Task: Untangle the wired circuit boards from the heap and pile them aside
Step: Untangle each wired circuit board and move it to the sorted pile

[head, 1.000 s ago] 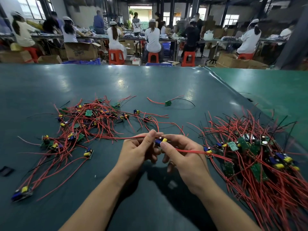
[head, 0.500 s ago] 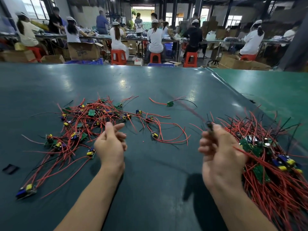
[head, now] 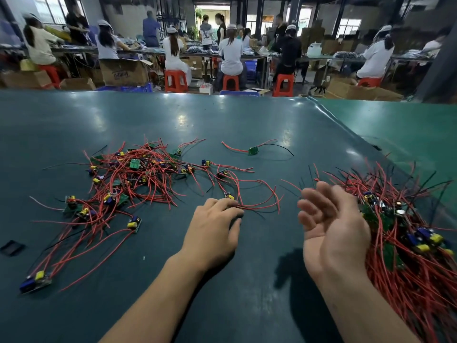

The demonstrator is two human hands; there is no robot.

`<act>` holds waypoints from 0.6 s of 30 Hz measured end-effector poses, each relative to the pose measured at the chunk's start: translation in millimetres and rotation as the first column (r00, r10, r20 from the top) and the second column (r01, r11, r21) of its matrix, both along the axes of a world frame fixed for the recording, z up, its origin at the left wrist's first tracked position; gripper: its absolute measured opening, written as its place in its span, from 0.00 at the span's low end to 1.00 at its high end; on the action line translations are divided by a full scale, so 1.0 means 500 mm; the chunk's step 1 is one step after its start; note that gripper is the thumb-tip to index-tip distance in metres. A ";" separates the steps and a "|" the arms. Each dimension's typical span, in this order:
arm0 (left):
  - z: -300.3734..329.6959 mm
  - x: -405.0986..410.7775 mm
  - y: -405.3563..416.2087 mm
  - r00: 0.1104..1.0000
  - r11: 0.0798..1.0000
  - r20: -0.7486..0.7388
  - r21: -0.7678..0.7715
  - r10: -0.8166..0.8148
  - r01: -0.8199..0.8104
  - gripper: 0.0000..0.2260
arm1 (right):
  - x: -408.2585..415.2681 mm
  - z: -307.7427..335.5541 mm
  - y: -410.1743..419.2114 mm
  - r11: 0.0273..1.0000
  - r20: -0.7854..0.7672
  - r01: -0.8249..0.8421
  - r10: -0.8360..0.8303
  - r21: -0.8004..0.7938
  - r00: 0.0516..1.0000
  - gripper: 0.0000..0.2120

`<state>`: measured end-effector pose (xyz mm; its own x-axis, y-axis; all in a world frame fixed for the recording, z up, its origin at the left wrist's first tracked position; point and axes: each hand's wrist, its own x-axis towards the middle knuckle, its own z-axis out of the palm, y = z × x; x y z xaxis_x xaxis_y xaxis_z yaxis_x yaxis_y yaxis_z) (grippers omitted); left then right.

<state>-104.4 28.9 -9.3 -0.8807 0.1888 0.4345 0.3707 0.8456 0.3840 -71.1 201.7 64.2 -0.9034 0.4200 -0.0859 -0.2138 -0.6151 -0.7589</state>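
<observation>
Board point(head: 229, 196) under left hand point(head: 212, 231) fingers point(head: 228, 211) | right hand point(head: 331, 226) empty, palm-up

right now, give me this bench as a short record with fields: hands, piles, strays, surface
left hand: palm down on the mat, fingertips on red wires beside a small board; whether it grips them cannot be told
right hand: raised, palm up, fingers relaxed, holding nothing
loose heap: spread tangle of wired boards, left of centre
dense pile: wired boards packed together at the right, behind the right hand
stray board: lone green board with red and black leads, far centre
surface: dark green mat
</observation>
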 end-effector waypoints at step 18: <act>0.013 -0.005 -0.016 0.986 0.984 0.078 0.087 0.150 -0.157 0.12 | -0.027 -0.083 -0.036 0.749 0.156 -0.284 0.239 0.599 0.958 0.07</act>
<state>-106.9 20.8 -2.7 -0.9253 0.0106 0.3790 0.2080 0.8499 0.4842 -84.6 183.5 22.6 -0.9875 0.1513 0.0433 -0.0503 -0.0430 -0.9978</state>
